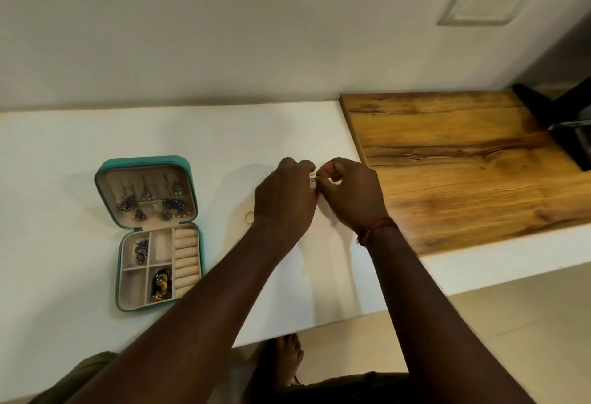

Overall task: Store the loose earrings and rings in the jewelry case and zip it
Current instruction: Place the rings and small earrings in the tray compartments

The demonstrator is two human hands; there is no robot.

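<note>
Right of the open teal zip-around jewelry case (144, 160), the left hand (284, 199) and right hand (351, 199) together pinch a small silvery earring (312, 176); if a fingertip slips, it would likely drop.

Single head-worn wide-angle view, steeply down onto the counter (64, 164), near

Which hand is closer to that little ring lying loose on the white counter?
Left. The left hand sits just right of the ring; the right hand lies farther right, beyond it, both pinching a small earring.
</note>
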